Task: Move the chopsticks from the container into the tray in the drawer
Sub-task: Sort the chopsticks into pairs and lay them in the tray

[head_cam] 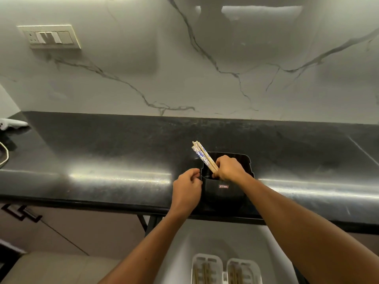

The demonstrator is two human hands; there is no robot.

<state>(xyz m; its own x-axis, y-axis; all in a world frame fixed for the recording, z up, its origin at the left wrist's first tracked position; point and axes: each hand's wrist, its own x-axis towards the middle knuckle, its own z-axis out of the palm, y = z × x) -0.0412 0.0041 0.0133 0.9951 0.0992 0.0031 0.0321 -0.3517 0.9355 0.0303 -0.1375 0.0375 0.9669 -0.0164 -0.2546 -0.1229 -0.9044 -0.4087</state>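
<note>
A black container [224,190] stands on the dark countertop near its front edge. My right hand [228,168] reaches into its top and is closed around a bundle of wooden chopsticks [202,155] with blue-and-white patterned ends; they slant up and to the left out of my fist. My left hand [187,188] rests against the container's left side with its fingers curled on the rim. Below the counter, a white tray [226,269] with slotted compartments lies in the open drawer [184,253], and a few chopsticks lie in its slots.
The black countertop [102,152] stretches left and right beneath a marble-look wall. A switch plate [49,36] is on the wall at upper left. A white object [12,123] sits at the far left. Cabinet handles [20,212] are at lower left.
</note>
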